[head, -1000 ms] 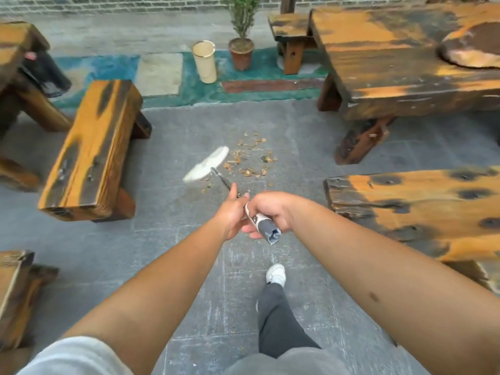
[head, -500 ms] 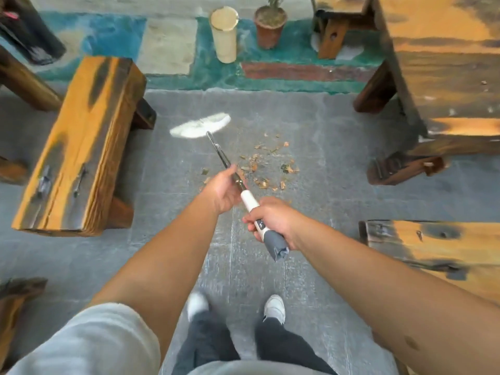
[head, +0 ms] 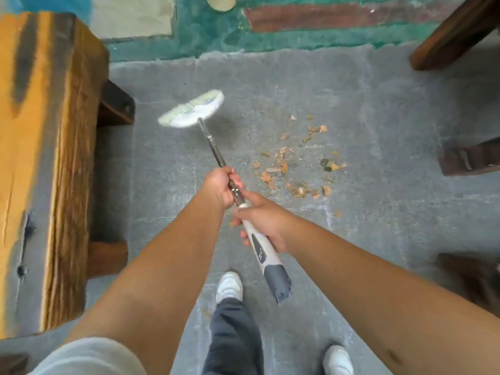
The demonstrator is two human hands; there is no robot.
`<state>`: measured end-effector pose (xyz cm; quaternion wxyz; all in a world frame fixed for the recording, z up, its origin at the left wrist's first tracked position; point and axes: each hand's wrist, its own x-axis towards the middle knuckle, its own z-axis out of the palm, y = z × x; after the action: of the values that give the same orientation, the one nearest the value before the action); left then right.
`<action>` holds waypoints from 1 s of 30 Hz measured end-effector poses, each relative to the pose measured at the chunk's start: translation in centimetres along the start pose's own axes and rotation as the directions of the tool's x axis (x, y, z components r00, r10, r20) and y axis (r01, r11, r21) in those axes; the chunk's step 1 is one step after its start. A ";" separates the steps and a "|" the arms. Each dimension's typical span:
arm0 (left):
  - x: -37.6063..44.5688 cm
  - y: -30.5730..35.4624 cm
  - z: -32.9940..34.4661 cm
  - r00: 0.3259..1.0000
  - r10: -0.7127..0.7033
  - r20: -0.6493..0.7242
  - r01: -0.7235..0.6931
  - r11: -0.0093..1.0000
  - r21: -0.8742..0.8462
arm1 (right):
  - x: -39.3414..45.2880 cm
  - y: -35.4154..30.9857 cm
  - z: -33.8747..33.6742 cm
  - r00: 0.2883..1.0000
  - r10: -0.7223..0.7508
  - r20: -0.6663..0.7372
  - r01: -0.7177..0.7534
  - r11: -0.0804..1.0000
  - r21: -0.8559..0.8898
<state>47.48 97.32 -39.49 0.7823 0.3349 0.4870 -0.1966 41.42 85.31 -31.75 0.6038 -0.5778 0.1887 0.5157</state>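
1. My broom pole (head: 215, 150) is bare metal, smooth and shiny.
2. Its handle (head: 266, 262) is smooth white plastic with a matt grey end.
3. The bench (head: 54, 158) beside me is rough-grained wood, stained orange.
4. The floor (head: 378, 226) is matt, gritty grey concrete.

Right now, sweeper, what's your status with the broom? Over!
Copy: left hand grips the broom shaft, right hand the white grip. Head blurred, left of the scraps. Nearby: wooden bench, close on its left.

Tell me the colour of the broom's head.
On the broom, the head is white with faint green and blue streaks, slightly blurred; best seen in the head view.
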 end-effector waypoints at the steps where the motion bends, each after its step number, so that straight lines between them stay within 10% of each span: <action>1: 1.4 1.0 -0.5 1.000 0.003 -0.017 -0.003 1.000 0.011 | 1.9 0.0 0.2 1.000 -0.006 0.007 0.006 0.995 0.101; 5: 7.1 3.3 -3.4 0.996 0.016 -0.085 -0.015 1.000 0.017 | 9.0 0.1 0.9 0.997 0.036 0.074 -0.062 0.921 0.384; 13: 14.4 0.7 -7.0 0.992 -0.088 -0.087 0.091 0.995 0.039 | 15.1 2.9 0.3 0.995 0.102 -0.002 -0.098 0.959 0.265; 30: 4.4 -20.2 3.0 0.949 -0.307 -0.066 0.312 0.898 0.310 | -3.6 14.2 -10.8 0.952 0.210 -0.221 -0.116 0.920 0.375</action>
<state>38.57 81.15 -49.24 0.6733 0.3759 0.5020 -0.3916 32.06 71.36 -38.75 0.6238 -0.5021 0.4040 0.4423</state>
